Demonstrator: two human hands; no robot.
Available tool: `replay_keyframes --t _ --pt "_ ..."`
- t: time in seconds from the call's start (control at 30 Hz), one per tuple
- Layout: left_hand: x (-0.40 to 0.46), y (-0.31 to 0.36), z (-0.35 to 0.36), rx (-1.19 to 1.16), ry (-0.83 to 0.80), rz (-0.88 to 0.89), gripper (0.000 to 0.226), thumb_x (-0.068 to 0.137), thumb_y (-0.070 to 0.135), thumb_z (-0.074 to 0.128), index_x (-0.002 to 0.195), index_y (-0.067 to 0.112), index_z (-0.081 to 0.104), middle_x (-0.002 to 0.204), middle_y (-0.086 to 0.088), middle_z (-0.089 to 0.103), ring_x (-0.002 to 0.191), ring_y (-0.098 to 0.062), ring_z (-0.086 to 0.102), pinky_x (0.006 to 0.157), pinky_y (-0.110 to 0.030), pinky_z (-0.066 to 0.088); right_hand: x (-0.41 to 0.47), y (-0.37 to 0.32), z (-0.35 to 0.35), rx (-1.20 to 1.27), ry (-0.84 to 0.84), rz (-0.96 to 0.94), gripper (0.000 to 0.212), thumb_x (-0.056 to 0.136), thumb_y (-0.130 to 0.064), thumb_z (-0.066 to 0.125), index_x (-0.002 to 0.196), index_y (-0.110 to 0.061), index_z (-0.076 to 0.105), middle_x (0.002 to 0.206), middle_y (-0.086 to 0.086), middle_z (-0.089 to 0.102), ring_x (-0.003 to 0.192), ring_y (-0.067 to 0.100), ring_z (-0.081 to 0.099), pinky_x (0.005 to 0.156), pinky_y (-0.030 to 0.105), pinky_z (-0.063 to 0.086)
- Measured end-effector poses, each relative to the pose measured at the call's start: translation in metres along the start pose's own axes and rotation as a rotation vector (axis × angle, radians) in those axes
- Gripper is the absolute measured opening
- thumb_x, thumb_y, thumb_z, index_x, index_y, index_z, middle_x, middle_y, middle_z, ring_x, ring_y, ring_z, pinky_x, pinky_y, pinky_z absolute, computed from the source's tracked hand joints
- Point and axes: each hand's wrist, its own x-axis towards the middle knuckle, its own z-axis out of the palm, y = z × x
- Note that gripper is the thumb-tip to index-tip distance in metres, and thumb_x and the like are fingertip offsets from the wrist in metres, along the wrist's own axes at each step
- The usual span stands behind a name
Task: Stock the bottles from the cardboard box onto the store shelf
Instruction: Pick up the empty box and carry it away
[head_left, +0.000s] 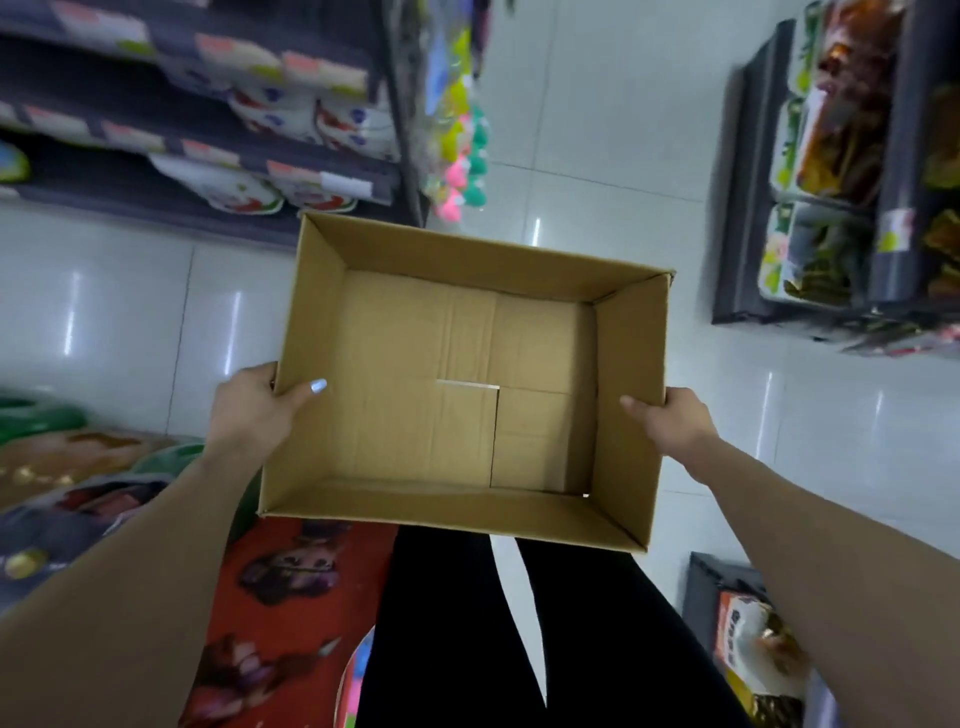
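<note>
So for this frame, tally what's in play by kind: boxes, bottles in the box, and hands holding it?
Cardboard box: 1
Bottles in the box: 0
Hands gripping it: 2, left hand and right hand
Total: 3

This is a shop, seen from an aisle between display racks. On the left, dark tiered shelves (208, 150) carry rows of packaged goods, with price labels (306, 65) fixed along the shelf edges. Brightly coloured items (460, 156) hang at the end of that rack. On the right, another dark shelf unit (831, 171) holds bagged snacks. The floor (597, 104) is glossy white tile reflecting ceiling lights, and more packaged stock (753, 654) sits low at the lower right.
</note>
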Motion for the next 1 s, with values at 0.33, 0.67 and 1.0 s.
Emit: replay_keyframes --t 0.33,0.67,1.0 --pt "-0.089 0.167 0.090 0.242 -0.107 0.223 0.037 0.083 0.033 0.068 0.104 0.002 0.068 0.097 -0.020 0.070 0.081 -0.028 0.058 0.071 -0.033 0.045 -0.019 0.154 -0.140 0.297 0.065 0.112 0.036 0.092 -0.032 0.059 0.111 -0.003 0.065 0.109 0.015 0.067 0.103 0.034 0.063 0.093 0.043 0.052" --pt "-0.153 0.383 0.212 0.540 -0.282 0.655 0.029 0.079 0.031 0.072 0.090 0.005 0.069 0.076 -0.011 0.065 0.075 -0.030 0.062 0.065 -0.033 0.043 -0.045 0.301 -0.245 0.776 0.233 0.306 0.036 0.092 -0.028 0.060 0.119 -0.004 0.061 0.111 0.011 0.066 0.097 0.030 0.063 0.092 0.040 0.051" --pt "-0.235 0.523 0.359 0.819 -0.565 0.926 0.031 0.080 0.031 0.071 0.099 0.007 0.069 0.088 -0.010 0.070 0.076 -0.025 0.059 0.066 -0.028 0.042 -0.079 0.404 -0.267 1.142 0.365 0.633 0.037 0.092 -0.030 0.060 0.120 -0.005 0.063 0.102 0.010 0.066 0.099 0.032 0.064 0.092 0.043 0.052"
